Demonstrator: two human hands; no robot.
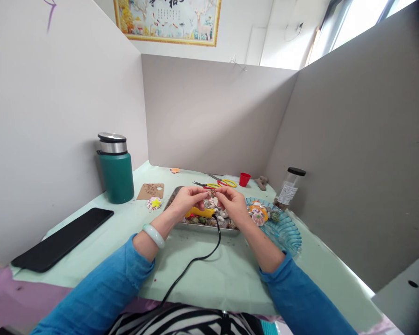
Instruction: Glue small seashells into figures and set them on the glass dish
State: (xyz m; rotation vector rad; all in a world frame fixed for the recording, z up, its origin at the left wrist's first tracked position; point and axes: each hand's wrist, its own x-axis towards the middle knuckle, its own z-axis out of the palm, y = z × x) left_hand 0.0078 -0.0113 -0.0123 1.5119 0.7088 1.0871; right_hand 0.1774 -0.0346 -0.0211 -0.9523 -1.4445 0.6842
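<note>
My left hand (pixel 187 199) and my right hand (pixel 231 201) meet above a metal tray (pixel 199 227) of small shells. Both pinch a tiny piece (pixel 211 191) between their fingertips; it is too small to name. Under my hands a yellow tool (pixel 199 212) lies in the tray, and its black cable (pixel 195 260) runs back toward me. A pale bangle (pixel 153 235) sits on my left wrist.
A blue glass dish (pixel 286 230) with shells is at the right. Scissors (pixel 218 183), a red cup (pixel 245 179) and a jar (pixel 289 187) stand behind. A green flask (pixel 116 170), a brown card (pixel 151 190) and a black phone (pixel 61 239) are on the left. Grey partitions surround the desk.
</note>
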